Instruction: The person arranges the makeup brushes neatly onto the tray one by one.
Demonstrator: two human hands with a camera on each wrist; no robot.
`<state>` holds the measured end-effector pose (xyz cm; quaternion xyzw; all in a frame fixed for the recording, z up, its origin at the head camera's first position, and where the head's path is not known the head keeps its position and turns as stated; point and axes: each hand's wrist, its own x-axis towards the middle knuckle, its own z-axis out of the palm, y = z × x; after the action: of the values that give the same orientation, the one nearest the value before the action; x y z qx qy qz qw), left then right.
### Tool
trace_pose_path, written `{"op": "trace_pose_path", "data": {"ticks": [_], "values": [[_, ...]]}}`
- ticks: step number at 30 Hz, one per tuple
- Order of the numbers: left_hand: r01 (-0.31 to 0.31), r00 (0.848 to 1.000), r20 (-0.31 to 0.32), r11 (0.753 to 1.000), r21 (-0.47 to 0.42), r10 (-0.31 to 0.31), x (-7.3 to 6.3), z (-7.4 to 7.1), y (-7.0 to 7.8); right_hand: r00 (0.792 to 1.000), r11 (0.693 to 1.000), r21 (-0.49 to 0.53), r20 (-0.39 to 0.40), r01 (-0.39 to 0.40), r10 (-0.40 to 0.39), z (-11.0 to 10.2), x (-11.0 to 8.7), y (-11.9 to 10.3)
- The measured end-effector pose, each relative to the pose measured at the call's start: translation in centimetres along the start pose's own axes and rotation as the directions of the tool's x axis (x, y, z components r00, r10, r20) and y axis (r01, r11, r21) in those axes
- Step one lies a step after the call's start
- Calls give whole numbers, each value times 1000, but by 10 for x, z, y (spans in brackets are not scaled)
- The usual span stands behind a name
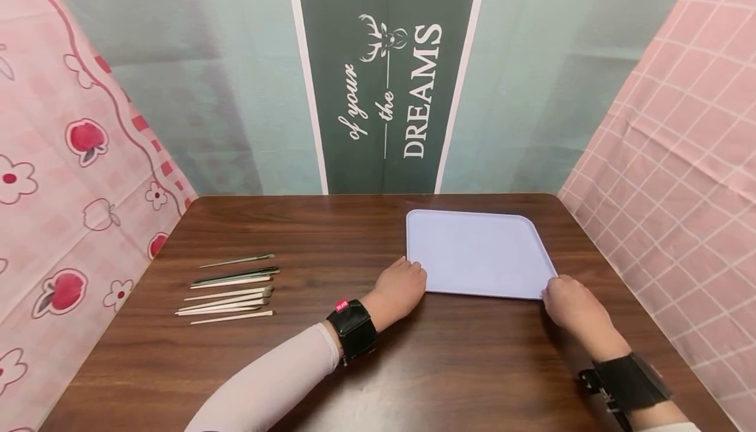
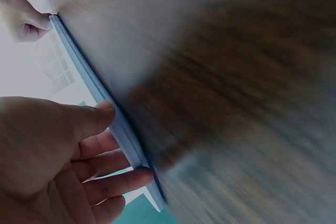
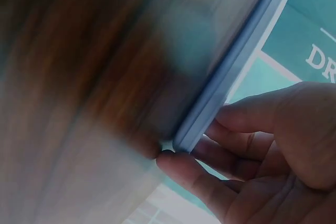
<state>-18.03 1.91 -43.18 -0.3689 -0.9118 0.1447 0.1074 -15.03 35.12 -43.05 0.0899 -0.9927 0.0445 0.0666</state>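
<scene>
A pale lilac rectangular tray (image 1: 478, 255) lies at the right of the table. Its near left corner is held by my left hand (image 1: 401, 285); in the left wrist view the thumb (image 2: 97, 116) is at the front edge and the other fingers reach round the side. My right hand (image 1: 575, 304) grips the near right corner, with curled fingers at the rim in the right wrist view. Between the hands runs the tray's front edge (image 3: 210, 103), low over the wood. The tray's surface shows nothing on it.
Several slim brush-like sticks (image 1: 230, 301), some pale and some dark green, lie in a loose row on the left of the brown wooden table (image 1: 331, 235). Fabric curtains (image 1: 236, 90) hang behind the table and along both sides.
</scene>
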Motion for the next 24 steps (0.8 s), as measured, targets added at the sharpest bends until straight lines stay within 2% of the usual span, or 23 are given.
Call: {"op": "trace_pose_path", "data": {"ticks": [7, 13, 24], "values": [[0, 1000, -2, 1000, 4, 0, -18, 4, -7, 999, 999, 9, -16, 40, -40, 3, -3, -16], [1, 999, -34, 1000, 27, -1, -35, 6, -13, 999, 999, 15, 16, 48, -49, 2, -4, -30], [12, 997, -73, 999, -31, -14, -61, 5, -22, 997, 998, 22, 32, 62, -63, -1, -9, -52]]}}
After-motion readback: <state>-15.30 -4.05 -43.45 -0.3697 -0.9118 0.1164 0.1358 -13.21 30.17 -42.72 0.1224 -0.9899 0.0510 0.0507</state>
